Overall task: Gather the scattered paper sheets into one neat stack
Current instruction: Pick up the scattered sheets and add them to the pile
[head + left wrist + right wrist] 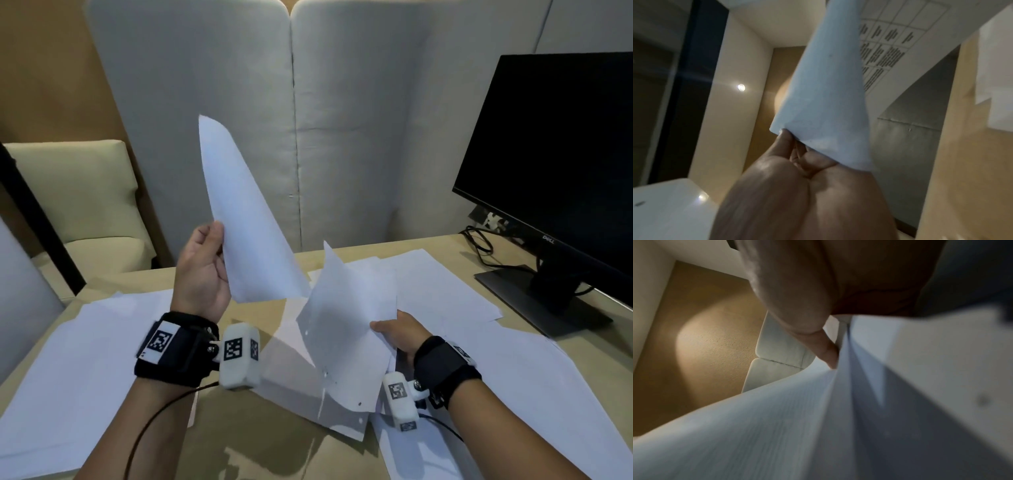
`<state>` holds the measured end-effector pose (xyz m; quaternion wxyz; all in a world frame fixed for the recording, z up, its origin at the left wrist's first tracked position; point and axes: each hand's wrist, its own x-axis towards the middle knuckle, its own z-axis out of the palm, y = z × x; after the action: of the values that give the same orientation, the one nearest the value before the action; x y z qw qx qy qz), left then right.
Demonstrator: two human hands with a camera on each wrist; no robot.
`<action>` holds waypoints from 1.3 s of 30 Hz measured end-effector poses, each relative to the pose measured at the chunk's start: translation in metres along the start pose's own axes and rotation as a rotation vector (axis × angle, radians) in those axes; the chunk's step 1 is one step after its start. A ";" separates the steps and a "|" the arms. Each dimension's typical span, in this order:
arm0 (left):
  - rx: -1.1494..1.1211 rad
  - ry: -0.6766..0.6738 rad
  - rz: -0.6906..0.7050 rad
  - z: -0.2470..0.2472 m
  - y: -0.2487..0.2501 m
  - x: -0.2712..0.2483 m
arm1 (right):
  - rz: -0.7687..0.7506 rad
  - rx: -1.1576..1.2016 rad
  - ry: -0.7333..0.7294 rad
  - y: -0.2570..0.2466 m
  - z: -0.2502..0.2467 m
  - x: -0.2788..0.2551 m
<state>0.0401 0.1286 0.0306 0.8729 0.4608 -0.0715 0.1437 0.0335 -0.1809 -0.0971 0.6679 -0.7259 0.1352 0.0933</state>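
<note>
My left hand [205, 263] is raised above the desk and pinches the lower edge of a white sheet [246, 219] that stands upright and curls; the left wrist view shows the thumb [785, 139] pressed on that sheet [826, 100]. My right hand [394, 330] grips a small bunch of punched sheets [346, 329] by their right edge, tilted up over the desk; its thumb [828, 352] lies on the bunch [777, 426] in the right wrist view. More white sheets lie scattered flat on the left [78, 370] and on the right [459, 294].
A tan desk [260, 452] carries the papers. A black monitor [561, 150] on its stand [541, 301] with cables occupies the right back. Grey padded divider panels [294, 120] rise behind the desk, and a cream chair [72, 192] stands at the left.
</note>
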 end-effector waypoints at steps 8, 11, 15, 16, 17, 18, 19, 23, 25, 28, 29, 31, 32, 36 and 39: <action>-0.186 0.098 -0.229 -0.014 -0.026 0.003 | 0.017 -0.065 0.041 0.008 0.011 0.019; -0.274 0.128 -0.242 -0.019 -0.023 0.007 | 0.013 -0.102 0.024 0.007 0.013 0.019; -0.125 0.054 -0.302 -0.018 -0.026 0.002 | 0.001 -0.092 0.005 0.005 0.014 0.018; 0.005 0.029 -0.328 -0.018 -0.032 -0.001 | -0.002 -0.074 0.001 0.005 0.014 0.017; 0.160 -0.001 -0.353 -0.017 -0.038 -0.005 | 0.000 -0.054 -0.009 0.004 0.015 0.016; 0.324 -0.016 -0.366 -0.018 -0.045 -0.009 | 0.000 -0.036 -0.019 0.004 0.015 0.014; 0.464 -0.017 -0.374 -0.021 -0.051 -0.013 | 0.007 -0.025 -0.027 0.002 0.016 0.012; 0.686 -0.042 -0.438 -0.031 -0.073 -0.027 | 0.043 0.049 -0.027 0.006 0.017 0.010; 0.759 -0.059 -0.473 -0.034 -0.082 -0.033 | 0.045 0.067 -0.019 0.007 0.016 0.008; 0.784 -0.084 -0.487 -0.038 -0.081 -0.030 | 0.048 0.082 -0.030 0.011 0.016 0.011; 0.766 -0.106 -0.466 -0.036 -0.076 -0.028 | 0.044 0.083 -0.022 0.012 0.016 0.012; 0.654 -0.146 -0.383 -0.029 -0.066 -0.023 | 0.043 0.080 -0.015 0.014 0.015 0.013; 0.554 -0.152 -0.341 -0.024 -0.062 -0.021 | 0.041 0.080 -0.020 0.014 0.016 0.013; 0.108 -0.176 -0.274 -0.013 -0.055 -0.016 | 0.030 0.025 -0.011 0.011 0.019 0.012; 0.286 -0.166 -0.320 -0.021 -0.061 -0.017 | 0.054 0.024 -0.009 0.019 0.018 0.019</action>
<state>0.0430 0.1107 -0.0334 0.8016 0.5954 -0.0480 -0.0262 0.0456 -0.1657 -0.1229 0.6742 -0.7137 0.1528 0.1128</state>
